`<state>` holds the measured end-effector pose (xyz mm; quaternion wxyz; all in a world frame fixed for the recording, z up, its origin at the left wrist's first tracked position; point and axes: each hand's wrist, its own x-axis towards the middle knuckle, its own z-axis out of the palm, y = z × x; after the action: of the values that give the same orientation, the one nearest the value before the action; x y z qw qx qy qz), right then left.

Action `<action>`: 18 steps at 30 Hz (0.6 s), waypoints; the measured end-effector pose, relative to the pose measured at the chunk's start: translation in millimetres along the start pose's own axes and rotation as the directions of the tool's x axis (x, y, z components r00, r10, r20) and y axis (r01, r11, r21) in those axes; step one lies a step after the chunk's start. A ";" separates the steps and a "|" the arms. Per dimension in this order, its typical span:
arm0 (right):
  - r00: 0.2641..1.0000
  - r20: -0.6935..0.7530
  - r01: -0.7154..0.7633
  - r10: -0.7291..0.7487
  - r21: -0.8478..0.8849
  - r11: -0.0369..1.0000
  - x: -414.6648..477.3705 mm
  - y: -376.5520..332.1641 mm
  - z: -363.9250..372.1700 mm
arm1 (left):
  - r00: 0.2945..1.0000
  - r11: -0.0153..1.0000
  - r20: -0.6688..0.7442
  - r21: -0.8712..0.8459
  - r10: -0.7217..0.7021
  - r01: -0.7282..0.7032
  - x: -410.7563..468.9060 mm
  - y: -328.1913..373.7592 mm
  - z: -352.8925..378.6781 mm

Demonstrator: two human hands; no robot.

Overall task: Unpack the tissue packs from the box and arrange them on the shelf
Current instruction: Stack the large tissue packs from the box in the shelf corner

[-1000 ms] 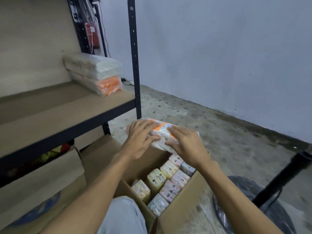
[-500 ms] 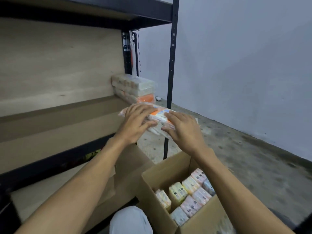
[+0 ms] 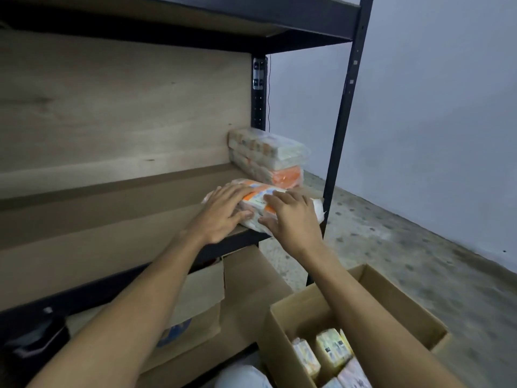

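A white and orange tissue pack (image 3: 258, 199) lies at the front right edge of the wooden shelf (image 3: 112, 219). My left hand (image 3: 223, 212) grips its left half and my right hand (image 3: 291, 217) grips its right half, fingers over the top. Just behind it, a stack of tissue packs (image 3: 268, 156) stands in the shelf's back right corner. The open cardboard box (image 3: 391, 303) sits on the floor at the lower right, with several packs (image 3: 333, 351) upright inside.
A black metal post (image 3: 341, 130) frames the shelf's right front corner. An upper shelf board (image 3: 223, 15) hangs overhead. Cardboard pieces (image 3: 201, 303) lean under the shelf. Grey wall and speckled floor (image 3: 391, 242) lie to the right.
Both hands lifted the pack from above the box up and left, and it has come down on the shelf's front right edge. The view tilted upward.
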<state>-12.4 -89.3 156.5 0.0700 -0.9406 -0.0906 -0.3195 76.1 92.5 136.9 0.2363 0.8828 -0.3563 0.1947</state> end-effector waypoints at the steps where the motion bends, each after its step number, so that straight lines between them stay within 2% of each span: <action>1: 1.000 0.010 0.001 -0.001 0.011 1.000 5.1 -0.9 4.3 | 1.000 1.000 -0.003 0.003 -0.006 0.006 1.9 -5.1 0.2; 6: 0.999 0.019 -0.041 0.039 0.083 0.996 25.0 -8.2 31.5 | 1.000 0.993 -0.021 0.119 -0.015 0.017 12.0 -30.3 2.2; 10: 0.996 -0.005 -0.085 0.085 0.056 0.995 40.7 -15.7 51.6 | 0.980 0.969 -0.021 0.142 -0.200 0.201 15.5 -37.1 6.4; 12: 0.993 0.010 -0.117 0.116 0.037 0.992 48.1 -20.7 58.8 | 0.945 0.936 0.002 0.141 -0.326 0.322 11.9 -36.0 6.5; 15: 0.986 0.041 -0.163 0.160 0.064 0.985 58.0 -26.5 63.2 | 0.868 0.870 0.108 0.165 -0.485 0.465 -1.4 -35.0 7.9; 18: 0.981 0.026 -0.190 0.190 0.270 0.944 62.7 -23.8 53.4 | 0.811 0.827 0.187 0.238 -0.554 0.510 -9.5 -35.6 9.7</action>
<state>62.8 -48.1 154.7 0.2285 -0.9265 -0.0423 -0.2959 97.2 114.8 114.2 0.1560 0.9817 -0.1022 0.0393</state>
